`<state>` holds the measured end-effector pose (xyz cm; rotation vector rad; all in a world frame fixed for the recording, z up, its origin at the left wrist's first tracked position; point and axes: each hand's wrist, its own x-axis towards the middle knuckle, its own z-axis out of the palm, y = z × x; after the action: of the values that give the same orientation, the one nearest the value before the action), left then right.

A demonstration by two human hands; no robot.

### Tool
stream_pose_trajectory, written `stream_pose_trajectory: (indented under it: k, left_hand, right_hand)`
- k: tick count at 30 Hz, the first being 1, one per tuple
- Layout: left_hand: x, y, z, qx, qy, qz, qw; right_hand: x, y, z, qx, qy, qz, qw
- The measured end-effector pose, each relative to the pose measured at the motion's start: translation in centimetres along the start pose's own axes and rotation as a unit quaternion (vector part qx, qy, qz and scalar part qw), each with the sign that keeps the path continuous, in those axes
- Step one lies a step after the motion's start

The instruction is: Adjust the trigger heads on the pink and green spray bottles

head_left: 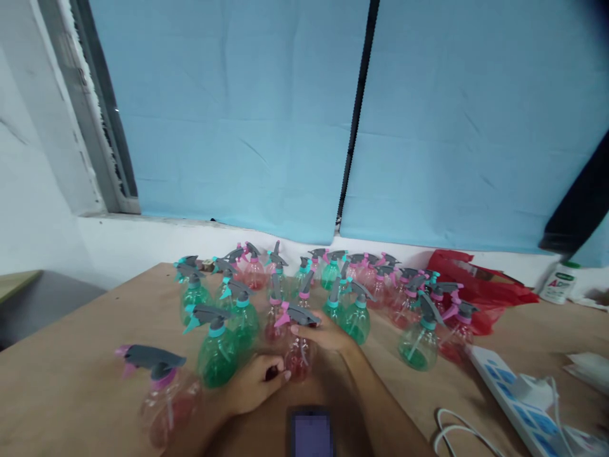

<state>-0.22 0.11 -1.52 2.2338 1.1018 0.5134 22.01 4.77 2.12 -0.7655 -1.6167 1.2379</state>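
Note:
Near the front middle of the wooden table (85, 355), both my hands are on one pink spray bottle (299, 357) with a grey trigger head. My right hand (328, 335) is closed over its grey and pink sprayer top (297, 315). My left hand (257, 383) is wrapped round the bottle's lower left side. Beside my left hand stands a green bottle (216, 355). Another pink bottle (164, 397) stands at the front left.
Several green and pink spray bottles (333, 285) crowd the table behind my hands. A phone (311, 435) lies at the front edge. A white power strip (514, 393) with a cable lies on the right, behind it a red bag (480, 285) and a white bottle (559, 282).

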Motion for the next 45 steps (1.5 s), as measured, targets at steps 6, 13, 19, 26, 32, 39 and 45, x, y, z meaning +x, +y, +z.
stream_pose_trajectory:
  k: [6,13,19,26,32,39,45]
  left_hand:
    - [0.0,0.1,0.0,0.003,-0.025,-0.011,1.000]
    - [-0.1,0.0,0.1,0.018,-0.013,-0.007,1.000]
    - [0.0,0.1,0.0,0.011,-0.008,-0.006,1.000]
    - [0.0,0.2,0.0,0.032,-0.008,-0.012,0.999]
    - [-0.5,0.2,0.4,0.102,-0.013,0.006,0.995]
    - [-1.0,1.1,0.2,0.162,-0.045,0.021,0.985]
    - [-1.0,1.9,-0.1,0.175,-0.050,0.034,0.983]
  right_hand:
    - [-0.1,-1.6,0.8,-0.057,-0.038,-0.060,0.996]
    - [0.0,-1.4,1.9,-0.005,0.008,-0.079,0.997]
    - [-0.3,-1.5,1.4,0.099,-0.076,-0.011,0.992]
    - [0.4,-1.0,1.2,0.068,-0.001,-0.026,0.997]
    - [0.0,-2.0,2.1,0.057,0.048,-0.027,0.997]
    - [0.2,-2.6,2.6,0.091,0.040,-0.007,0.995]
    - [0.2,-2.9,2.3,0.084,0.033,-0.025,0.996]
